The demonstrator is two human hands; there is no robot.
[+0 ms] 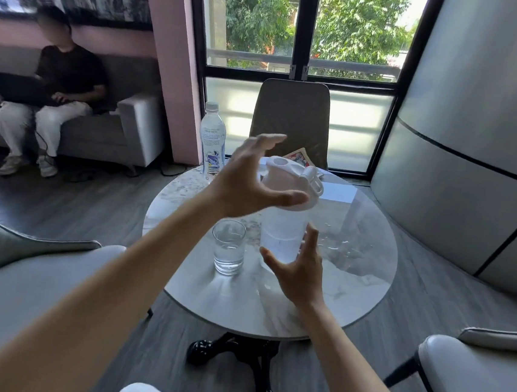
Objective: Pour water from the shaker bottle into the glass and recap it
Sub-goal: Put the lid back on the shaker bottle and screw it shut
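Both grips spread, left hand (249,179) and right hand (299,269) flank capped shaker bottle (283,223); labels unreadable.

A round marble-look table (351,302) on a black base carries four things. A glass (228,246) of water stands just left of the right hand's fingers (309,245). The shaker bottle (282,226) stands between both hands' fingers, capped. Beyond the left hand's fingers (269,140) stand a water bottle (213,137) and a printed card (299,157).
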